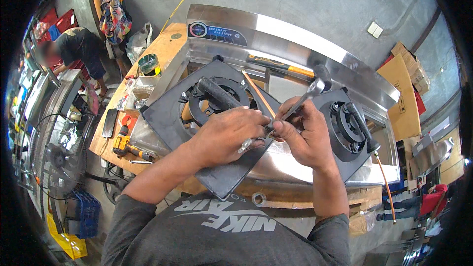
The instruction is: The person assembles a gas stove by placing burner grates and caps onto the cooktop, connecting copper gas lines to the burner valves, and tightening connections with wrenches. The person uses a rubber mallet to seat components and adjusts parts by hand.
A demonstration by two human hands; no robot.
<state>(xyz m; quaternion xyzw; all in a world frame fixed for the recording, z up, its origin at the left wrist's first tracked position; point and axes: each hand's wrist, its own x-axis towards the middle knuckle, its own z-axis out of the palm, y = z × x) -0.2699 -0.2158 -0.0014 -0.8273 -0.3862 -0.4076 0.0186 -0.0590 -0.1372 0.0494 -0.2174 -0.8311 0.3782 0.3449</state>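
My left hand [229,135] is closed around a small metal fitting [245,146] whose silver end sticks out below the fingers; the rest of it is hidden. In my right hand [310,138] is a wrench [314,88], its bright head pointing up and away and its lower end meeting the fitting between my hands. Under the left hand, a black square stove plate [170,101] with a round burner and a thick black burner tube [217,93] lies tilted on the stove. A thin copper tube [258,93] runs down toward my fingers.
The stainless steel stove body [295,34] rests on a wooden table [172,37]. A second black burner plate [340,133] sits right, with another copper tube [387,187] hanging off the front. A yellow drill [125,145] and a phone [110,122] lie left. A fan [56,155] and a bending person [81,51] are farther left.
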